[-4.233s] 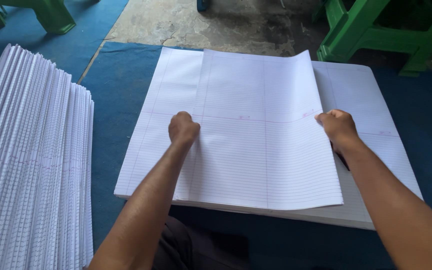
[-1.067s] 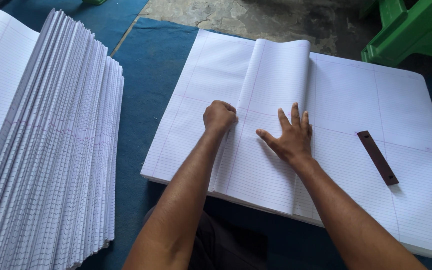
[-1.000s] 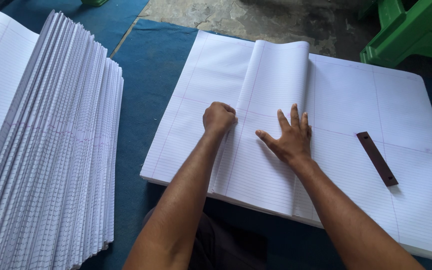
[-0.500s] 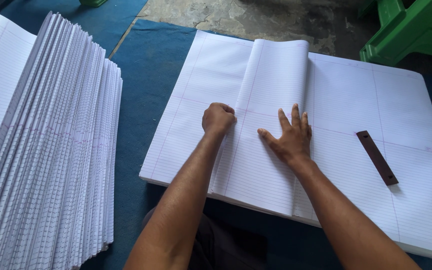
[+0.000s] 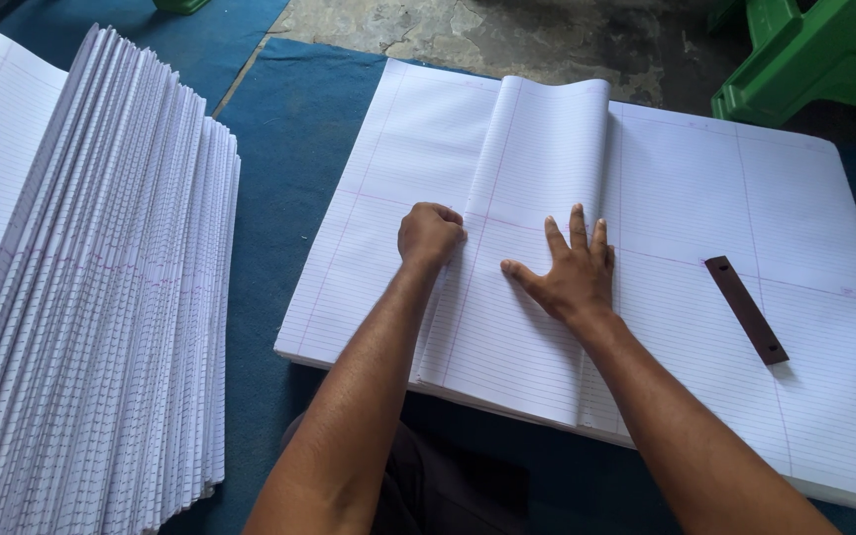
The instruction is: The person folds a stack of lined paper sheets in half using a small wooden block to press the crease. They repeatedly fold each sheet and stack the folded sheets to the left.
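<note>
Mid-frame on the blue mat (image 5: 279, 188): folded ruled sheet (image 5: 537, 188) | left hand (image 5: 430, 233) fisted, pressing its crease | right hand (image 5: 569, 272) flat, fingers spread on it | brown strip (image 5: 745, 309) lay right | fanned paper stack (image 5: 91, 297) far left

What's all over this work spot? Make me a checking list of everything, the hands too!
Surface: blue mat on the floor, bare grey concrete beyond.
Job's things: wide stack of white ruled paper sheets; folded ruled sheet lying on top.
Clutter: flat brown metal strip resting on the wide stack; fanned pile of folded ruled sheets at left.
Hands: left hand fisted, pressing the sheet's fold; right hand flat, fingers spread on the sheet.
Cables: nothing seen.
Surroundings: green plastic furniture at upper right.
</note>
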